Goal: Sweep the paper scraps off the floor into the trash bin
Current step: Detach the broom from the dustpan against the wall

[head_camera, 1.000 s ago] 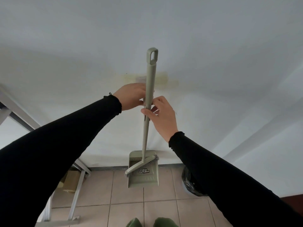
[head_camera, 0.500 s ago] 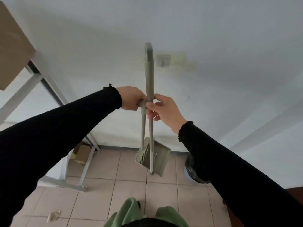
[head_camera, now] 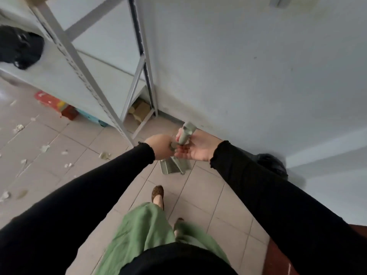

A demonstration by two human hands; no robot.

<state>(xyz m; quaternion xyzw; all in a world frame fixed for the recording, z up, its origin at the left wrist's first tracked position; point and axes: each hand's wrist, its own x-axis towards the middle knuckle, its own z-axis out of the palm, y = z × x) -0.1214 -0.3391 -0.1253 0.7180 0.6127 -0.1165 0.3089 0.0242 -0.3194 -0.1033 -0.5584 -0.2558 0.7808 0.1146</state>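
Dustpan (head_camera: 172, 168) lower; left hand (head_camera: 161, 146), right hand (head_camera: 198, 148) on handles (head_camera: 186, 132)

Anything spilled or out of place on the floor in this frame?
Yes: torn paper scraps lie scattered across the tiled floor at left, in front of the metal shelf. They have not yet been swept up.
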